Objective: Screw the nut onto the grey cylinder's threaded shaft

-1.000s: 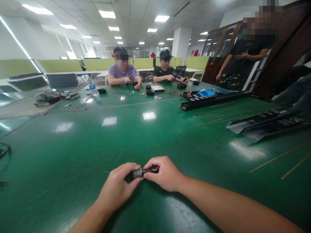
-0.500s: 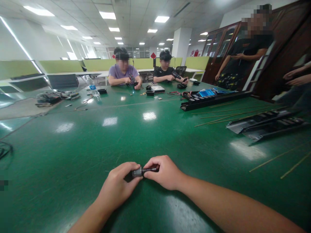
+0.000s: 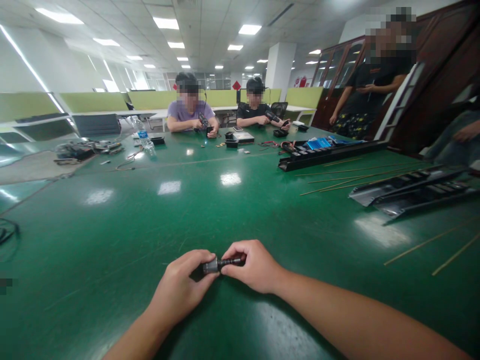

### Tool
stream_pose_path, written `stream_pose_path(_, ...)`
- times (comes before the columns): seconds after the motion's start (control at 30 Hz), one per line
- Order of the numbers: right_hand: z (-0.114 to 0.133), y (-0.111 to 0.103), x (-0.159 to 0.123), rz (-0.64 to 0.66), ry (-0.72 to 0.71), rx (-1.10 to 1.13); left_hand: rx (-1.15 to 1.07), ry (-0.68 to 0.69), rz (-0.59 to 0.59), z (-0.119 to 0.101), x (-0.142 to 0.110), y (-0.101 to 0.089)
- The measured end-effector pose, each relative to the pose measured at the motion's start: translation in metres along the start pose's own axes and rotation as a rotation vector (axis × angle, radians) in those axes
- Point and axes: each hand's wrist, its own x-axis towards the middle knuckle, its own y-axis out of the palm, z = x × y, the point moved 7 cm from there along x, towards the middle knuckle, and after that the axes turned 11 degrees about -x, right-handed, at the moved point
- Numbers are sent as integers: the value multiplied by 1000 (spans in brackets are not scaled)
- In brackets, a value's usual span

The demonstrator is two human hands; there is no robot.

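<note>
Low in the middle of the head view, my left hand (image 3: 183, 282) pinches a short grey metal cylinder (image 3: 210, 266) between thumb and fingers. A thin dark rod with ridges (image 3: 229, 261) reaches from the cylinder's right end into my right hand (image 3: 257, 267). The right thumb and fingers are closed on this rod, and its far end is hidden in them. Rod and cylinder lie in one line, roughly level; whether they are a single piece I cannot tell. Both hands are just above or resting on the green tabletop (image 3: 240, 215).
Black metal channels (image 3: 420, 192) and thin brass-coloured rods (image 3: 348, 182) lie to the right. Across the table, two people (image 3: 191, 107) sit holding tools near small black trays (image 3: 231, 143). A bottle (image 3: 142, 135) and a parts heap (image 3: 88, 149) are far left. Another person (image 3: 375, 85) stands at right.
My hands keep nearly the same place and grip. At the right edge, another person's hands have moved lower and partly out of view. The standing person has shifted slightly left.
</note>
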Motion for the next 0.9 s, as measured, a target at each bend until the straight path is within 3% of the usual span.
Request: stream_pose_path(0.9, 6, -6, -1, -30, -4, -9, -24, 11, -8, 0, 1, -4)
